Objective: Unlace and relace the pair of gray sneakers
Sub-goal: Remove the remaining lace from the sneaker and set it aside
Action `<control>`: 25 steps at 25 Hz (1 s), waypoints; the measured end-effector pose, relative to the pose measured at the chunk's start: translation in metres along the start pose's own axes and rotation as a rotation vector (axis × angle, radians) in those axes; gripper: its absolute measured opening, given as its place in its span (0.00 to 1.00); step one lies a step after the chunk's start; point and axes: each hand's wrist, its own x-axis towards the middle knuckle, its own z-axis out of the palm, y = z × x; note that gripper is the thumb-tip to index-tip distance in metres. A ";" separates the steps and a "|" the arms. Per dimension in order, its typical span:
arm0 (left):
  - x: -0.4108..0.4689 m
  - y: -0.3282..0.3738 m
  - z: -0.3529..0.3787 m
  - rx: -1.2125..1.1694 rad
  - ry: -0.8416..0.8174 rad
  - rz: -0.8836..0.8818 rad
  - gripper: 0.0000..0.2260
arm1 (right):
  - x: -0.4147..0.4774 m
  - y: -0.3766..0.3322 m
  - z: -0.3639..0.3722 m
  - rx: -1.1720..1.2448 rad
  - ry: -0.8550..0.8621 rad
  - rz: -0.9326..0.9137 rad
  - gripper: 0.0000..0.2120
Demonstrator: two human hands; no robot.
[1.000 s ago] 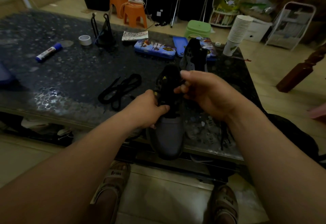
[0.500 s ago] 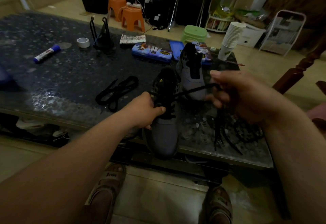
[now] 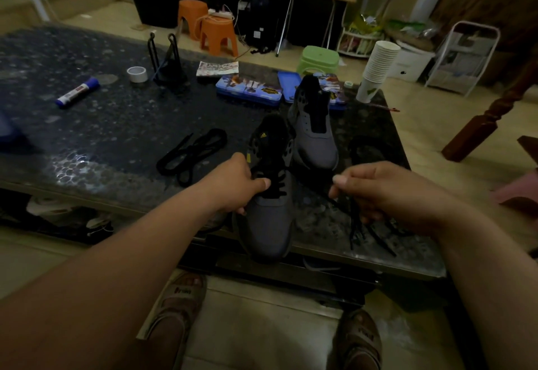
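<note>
Dimly seen: gripping near sneaker [image 3: 267, 224] with left hand [image 3: 235, 186], pinching black lace [image 3: 353, 230] beside that sneaker with right hand [image 3: 387, 192], fingertips hidden.

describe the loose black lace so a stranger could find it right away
Start at the dark speckled table. Left of the near gray sneaker, a loose black lace lies coiled flat. Unlike the dangling lace in the right hand, nothing touches it.
</note>
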 end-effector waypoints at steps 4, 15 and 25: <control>-0.001 0.002 -0.001 -0.006 -0.014 -0.013 0.17 | -0.002 -0.023 -0.011 0.711 0.177 -0.272 0.09; 0.005 -0.007 -0.014 -0.015 -0.013 0.113 0.28 | 0.047 -0.001 0.048 -0.573 0.596 -0.043 0.12; -0.008 0.000 -0.020 0.211 0.182 0.432 0.19 | 0.078 -0.012 0.077 -0.231 0.287 0.030 0.10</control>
